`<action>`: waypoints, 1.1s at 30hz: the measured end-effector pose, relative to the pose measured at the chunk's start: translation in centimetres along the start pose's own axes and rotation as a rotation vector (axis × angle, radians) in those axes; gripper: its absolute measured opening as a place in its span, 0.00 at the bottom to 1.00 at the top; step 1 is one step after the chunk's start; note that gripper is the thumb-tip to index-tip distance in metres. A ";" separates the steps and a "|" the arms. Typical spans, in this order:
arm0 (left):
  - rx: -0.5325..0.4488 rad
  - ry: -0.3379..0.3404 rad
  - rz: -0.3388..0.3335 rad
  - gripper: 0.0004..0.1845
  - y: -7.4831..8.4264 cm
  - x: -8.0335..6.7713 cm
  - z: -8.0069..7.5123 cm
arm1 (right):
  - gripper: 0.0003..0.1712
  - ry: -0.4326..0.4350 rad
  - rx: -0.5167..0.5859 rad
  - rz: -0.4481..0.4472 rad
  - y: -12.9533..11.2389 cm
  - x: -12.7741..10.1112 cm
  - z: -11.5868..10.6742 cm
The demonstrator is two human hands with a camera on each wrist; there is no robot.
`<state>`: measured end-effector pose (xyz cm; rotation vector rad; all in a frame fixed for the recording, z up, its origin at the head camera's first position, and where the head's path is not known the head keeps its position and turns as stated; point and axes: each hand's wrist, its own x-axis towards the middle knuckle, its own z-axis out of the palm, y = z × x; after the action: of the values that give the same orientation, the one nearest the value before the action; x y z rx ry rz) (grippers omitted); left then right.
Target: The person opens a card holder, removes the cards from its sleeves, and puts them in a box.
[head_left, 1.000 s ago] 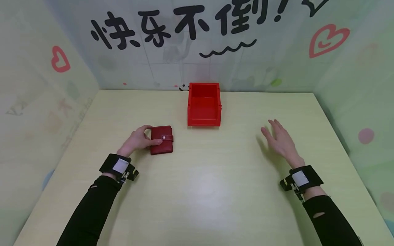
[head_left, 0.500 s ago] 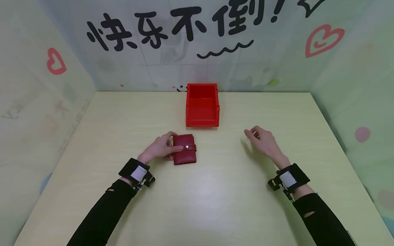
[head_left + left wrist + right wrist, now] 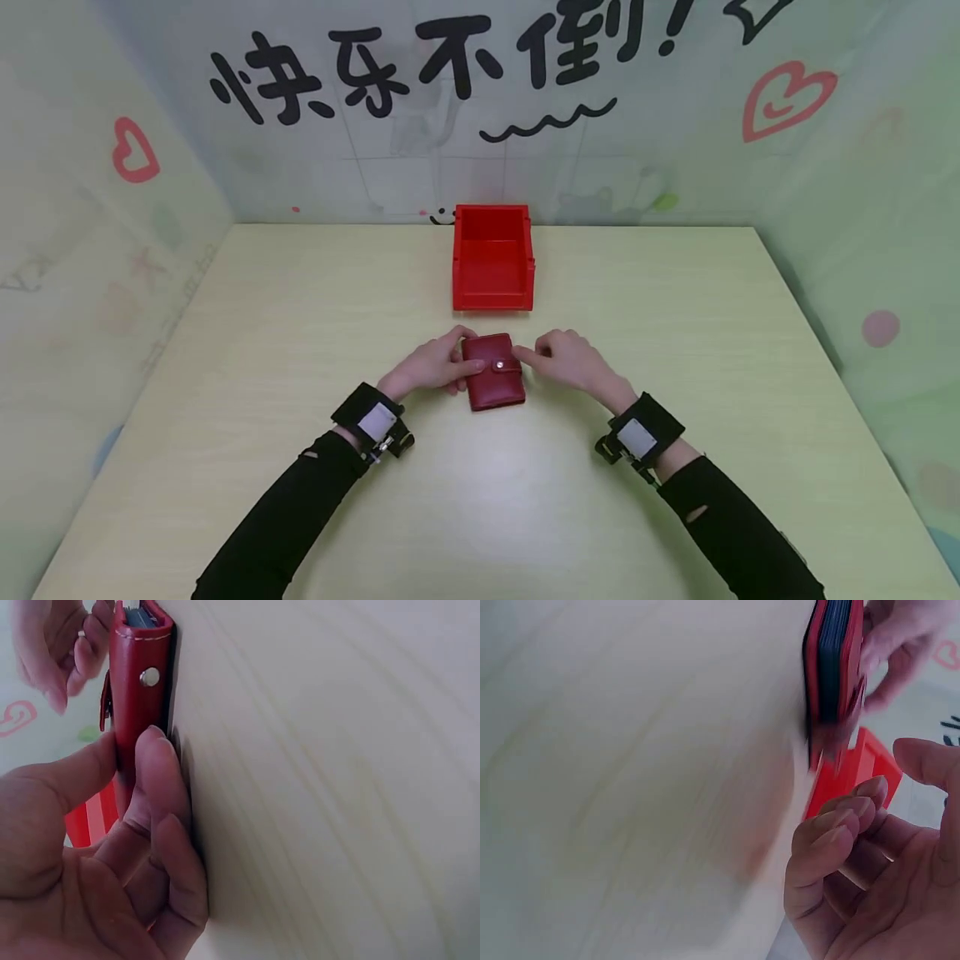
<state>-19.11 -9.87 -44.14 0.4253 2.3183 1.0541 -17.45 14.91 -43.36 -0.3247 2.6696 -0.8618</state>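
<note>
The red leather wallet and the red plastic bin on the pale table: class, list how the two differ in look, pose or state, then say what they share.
1. The red leather wallet is a flat, closed fold fastened by a snap strap; the red plastic bin is an open-topped box with upright walls.
2. The wallet is held by the left hand and met by the right hand; the bin stands untouched.
3. The wallet lies nearer the person, the bin nearer the wall.
Both are red and rest on the pale table.

The right wrist view blurs the wallet (image 3: 832, 667) and table (image 3: 630, 787).
</note>
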 end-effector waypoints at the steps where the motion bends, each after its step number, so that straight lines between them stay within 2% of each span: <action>1: 0.002 -0.007 0.001 0.27 0.2 0.1 0.2 | 0.28 -0.011 0.001 0.006 -0.4 0.1 0.3; 7: 0.054 -0.032 0.016 0.27 1.0 0.5 0.8 | 0.32 -0.034 -0.082 0.055 -1.6 0.8 1.6; 11: 0.052 -0.051 0.014 0.25 1.1 0.6 0.6 | 0.32 -0.036 -0.111 0.048 -1.6 1.2 1.9; 16: 0.026 -0.084 0.010 0.25 1.2 0.8 0.4 | 0.28 -0.096 -0.061 0.046 -1.4 1.5 1.6; 21: 0.023 -0.080 -0.001 0.25 1.2 1.0 0.2 | 0.25 -0.169 -0.007 0.070 -1.1 1.8 0.9; 26: 0.022 -0.066 -0.005 0.25 1.3 1.1 0.3 | 0.24 -0.230 0.001 0.020 -0.6 1.7 0.4; 33: 0.032 -0.039 -0.018 0.24 1.6 1.0 0.6 | 0.17 -0.295 0.074 -0.034 -0.3 1.3 0.0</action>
<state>-19.46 -7.97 -43.55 0.4330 2.3030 0.9921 -18.60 14.23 -43.46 -0.4435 2.3616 -0.8480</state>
